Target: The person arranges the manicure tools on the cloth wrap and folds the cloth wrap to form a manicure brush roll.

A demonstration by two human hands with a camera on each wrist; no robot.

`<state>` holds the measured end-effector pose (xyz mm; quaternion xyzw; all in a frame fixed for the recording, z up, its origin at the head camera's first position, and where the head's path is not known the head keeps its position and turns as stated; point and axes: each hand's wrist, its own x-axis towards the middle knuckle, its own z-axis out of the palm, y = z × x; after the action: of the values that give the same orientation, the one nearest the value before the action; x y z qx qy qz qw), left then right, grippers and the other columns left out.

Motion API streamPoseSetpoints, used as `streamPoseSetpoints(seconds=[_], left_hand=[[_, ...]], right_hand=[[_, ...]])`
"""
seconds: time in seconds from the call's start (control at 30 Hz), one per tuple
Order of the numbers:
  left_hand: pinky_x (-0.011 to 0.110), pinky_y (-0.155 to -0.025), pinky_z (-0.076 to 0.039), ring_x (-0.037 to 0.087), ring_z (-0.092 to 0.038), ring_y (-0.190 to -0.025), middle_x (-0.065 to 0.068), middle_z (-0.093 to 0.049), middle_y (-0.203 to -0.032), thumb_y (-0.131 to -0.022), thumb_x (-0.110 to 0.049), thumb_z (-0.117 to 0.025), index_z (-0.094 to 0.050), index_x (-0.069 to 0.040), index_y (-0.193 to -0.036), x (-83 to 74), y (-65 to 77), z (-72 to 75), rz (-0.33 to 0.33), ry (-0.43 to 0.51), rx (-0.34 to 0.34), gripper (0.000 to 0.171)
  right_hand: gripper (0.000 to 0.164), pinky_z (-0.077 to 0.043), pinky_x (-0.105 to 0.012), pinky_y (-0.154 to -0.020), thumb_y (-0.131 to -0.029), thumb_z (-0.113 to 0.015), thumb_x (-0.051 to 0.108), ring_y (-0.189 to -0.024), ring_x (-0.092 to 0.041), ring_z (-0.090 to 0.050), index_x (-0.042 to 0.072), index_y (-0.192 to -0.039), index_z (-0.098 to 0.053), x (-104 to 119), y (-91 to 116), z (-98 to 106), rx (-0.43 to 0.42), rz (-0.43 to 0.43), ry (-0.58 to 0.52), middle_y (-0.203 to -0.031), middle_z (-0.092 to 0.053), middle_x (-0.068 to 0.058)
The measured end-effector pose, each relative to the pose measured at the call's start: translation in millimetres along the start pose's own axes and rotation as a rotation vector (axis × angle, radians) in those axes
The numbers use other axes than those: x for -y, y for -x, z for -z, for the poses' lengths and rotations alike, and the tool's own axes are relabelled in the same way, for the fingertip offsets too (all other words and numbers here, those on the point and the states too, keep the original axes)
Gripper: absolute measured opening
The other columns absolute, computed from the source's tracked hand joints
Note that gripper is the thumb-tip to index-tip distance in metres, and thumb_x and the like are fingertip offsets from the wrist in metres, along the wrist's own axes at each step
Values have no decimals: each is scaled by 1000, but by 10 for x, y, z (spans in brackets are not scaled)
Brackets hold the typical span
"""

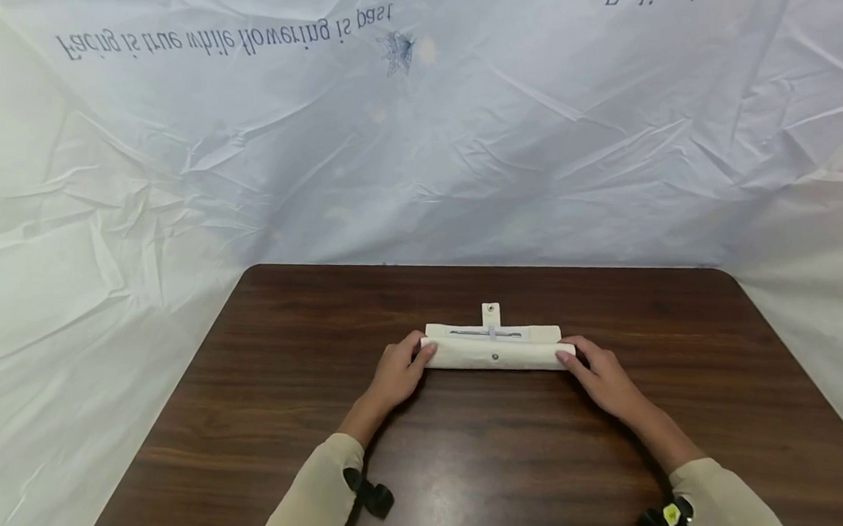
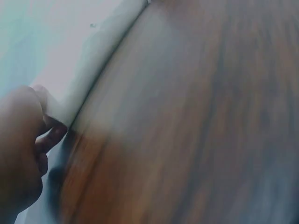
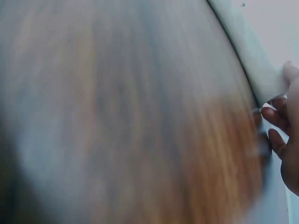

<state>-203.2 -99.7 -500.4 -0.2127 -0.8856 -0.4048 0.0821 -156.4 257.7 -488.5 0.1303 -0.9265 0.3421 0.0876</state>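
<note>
A white roll-up pouch (image 1: 460, 354), partly rolled, lies crosswise toward the far side of the table. A snap stud (image 1: 495, 357) sits mid-way along the rolled front. Behind the roll, a flat strip still shows a thin metal tool (image 1: 464, 332) lying lengthwise, and a strap (image 1: 490, 310) with a snap points away. My left hand (image 1: 396, 373) grips the left end, thumb on top and fingers curled at the edge in the left wrist view. At the opposite end my right hand (image 1: 607, 380) grips likewise; its fingers (image 3: 275, 116) curl under the pouch's edge in the right wrist view.
The dark wood-grain table (image 1: 511, 458) has rounded far corners. White sheeting (image 1: 471, 138) with printed lettering hangs behind it and along both sides. Each sleeved forearm carries a black wrist device; one (image 1: 373, 495) is at the left cuff, another (image 1: 661, 522) at the right.
</note>
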Motion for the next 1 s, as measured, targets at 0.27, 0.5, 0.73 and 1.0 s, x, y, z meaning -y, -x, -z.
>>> streamPoseSetpoints(seconds=[0.27, 0.5, 0.73, 1.0], left_hand=[[23, -55, -33, 9, -38, -56, -7, -40, -64, -105, -32, -54, -59, -10, -97, -112, -83, -69, 114, -59, -47, 25], [34, -70, -40, 19, -51, -57, 3, -53, -61, -103, -36, -57, -59, -10, -89, -193, -150, -100, 130, -269, -22, 30], [48, -90, -50, 28, -65, -109, 7, -71, -118, -94, -23, -71, -72, -13, -114, -254, -168, -177, -89, -267, -140, 22], [48, -99, -47, 23, -62, -122, 1, -71, -129, -98, -37, -66, -75, -22, -122, -312, -175, -350, -308, -174, 54, 30]], right_hand=[[39, -45, -31, -68, -111, -42, 29, -73, -13, -56, -4, -122, -61, 94, -170, -20, -19, -78, 19, -89, -70, -17], [40, -51, -41, -62, -110, -44, 29, -65, -21, -65, -3, -120, -65, 143, -238, -44, -12, -98, 292, -83, -74, -16], [35, -40, -33, -53, -108, -48, 27, -50, -14, -46, -1, -118, -67, 163, -231, -15, -6, -61, 381, -60, -62, -2], [24, -47, -47, -66, -99, -64, 26, -72, -27, -67, 5, -103, -77, 152, -270, 2, -127, 74, 502, -86, -77, -10]])
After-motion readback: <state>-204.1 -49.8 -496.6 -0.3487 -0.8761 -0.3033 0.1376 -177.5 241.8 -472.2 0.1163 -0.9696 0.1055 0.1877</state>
